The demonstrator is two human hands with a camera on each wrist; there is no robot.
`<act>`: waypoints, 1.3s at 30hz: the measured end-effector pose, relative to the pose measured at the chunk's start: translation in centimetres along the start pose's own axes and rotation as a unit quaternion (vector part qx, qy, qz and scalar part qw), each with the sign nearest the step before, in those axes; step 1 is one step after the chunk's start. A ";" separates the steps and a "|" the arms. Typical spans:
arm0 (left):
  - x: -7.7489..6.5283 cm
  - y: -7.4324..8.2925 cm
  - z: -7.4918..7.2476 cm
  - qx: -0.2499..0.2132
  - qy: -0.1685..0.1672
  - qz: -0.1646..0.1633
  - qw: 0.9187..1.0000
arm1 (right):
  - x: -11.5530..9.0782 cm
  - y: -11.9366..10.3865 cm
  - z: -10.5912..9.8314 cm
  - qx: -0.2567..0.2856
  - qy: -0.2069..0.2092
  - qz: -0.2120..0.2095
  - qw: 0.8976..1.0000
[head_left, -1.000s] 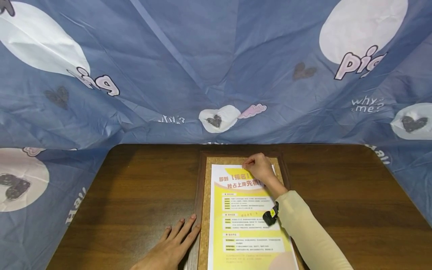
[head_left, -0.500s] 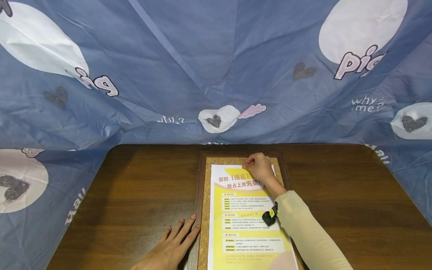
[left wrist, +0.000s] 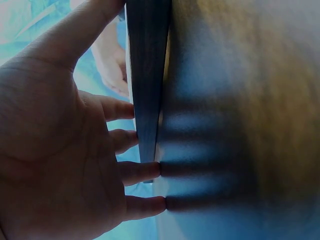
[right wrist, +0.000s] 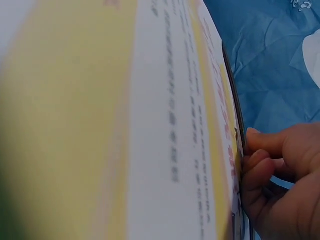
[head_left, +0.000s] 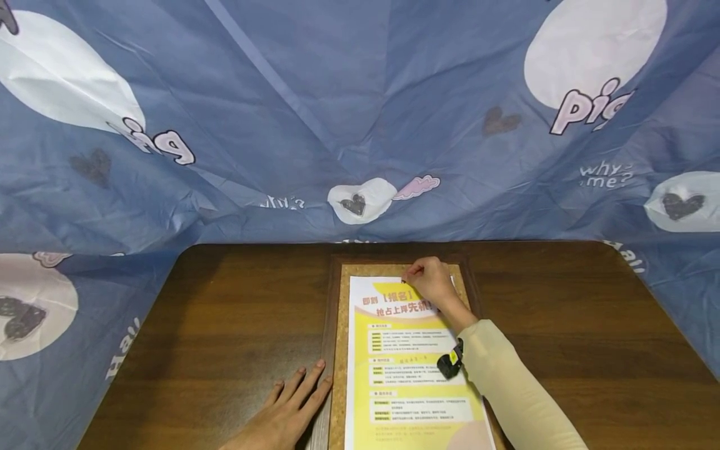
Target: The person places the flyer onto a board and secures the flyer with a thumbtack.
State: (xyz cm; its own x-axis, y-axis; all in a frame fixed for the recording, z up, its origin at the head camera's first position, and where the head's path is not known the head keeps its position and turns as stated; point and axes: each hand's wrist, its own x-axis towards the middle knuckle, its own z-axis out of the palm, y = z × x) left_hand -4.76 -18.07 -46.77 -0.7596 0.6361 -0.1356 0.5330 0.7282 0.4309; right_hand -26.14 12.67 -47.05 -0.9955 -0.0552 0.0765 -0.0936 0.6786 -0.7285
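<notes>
A yellow and white printed poster point(head_left: 416, 369) lies on a cork board point(head_left: 342, 325) with a dark wooden frame point(head_left: 327, 350). My right hand point(head_left: 432, 280) is at the poster's top edge, thumb and index finger pinched together around a small dark pin-like thing point(head_left: 402, 280), mostly hidden by the fingertips. In the right wrist view, the other fingers of the right hand point(right wrist: 280, 175) curl beside the board's far end. My left hand point(head_left: 284, 409) touches the frame's left side with spread fingers. In the left wrist view, the fingers of the left hand point(left wrist: 50, 150) reach the frame's side and the tabletop.
The board rests on a dark brown wooden table point(head_left: 242, 312) with rounded far corners. A blue printed cloth point(head_left: 281, 125) hangs behind the table and down both sides. A small black device point(head_left: 450, 362) is strapped at the right wrist, above the poster.
The head view has shifted very slightly. Both hands keep their places, the right at the poster's top edge and the left against the frame, and the poster stays put.
</notes>
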 end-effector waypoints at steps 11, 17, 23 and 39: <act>0.0 -0.1 0.4 -0.003 0.011 0.003 1.000 | -0.6 -0.1 -1.7 0.053 -0.046 0.024 0.997; 0.0 -0.1 0.4 -0.001 0.015 0.002 1.000 | -1.6 -1.1 -3.9 0.040 -0.063 0.005 0.997; 0.0 -0.1 0.5 -0.002 0.018 0.002 1.000 | -3.0 -0.9 -6.0 0.026 -0.058 -0.035 0.997; 0.0 -0.1 0.6 0.003 0.025 0.006 1.000 | -6.7 1.5 -9.2 -0.011 -0.038 -0.077 0.996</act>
State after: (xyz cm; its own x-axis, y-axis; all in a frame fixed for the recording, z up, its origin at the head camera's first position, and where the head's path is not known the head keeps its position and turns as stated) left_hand -4.60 -17.98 -47.34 -0.7707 0.6312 -0.0867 0.5437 0.7225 0.4271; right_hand -19.47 20.84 -42.41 -0.9673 -0.2145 0.1351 -0.2467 0.6733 -0.6970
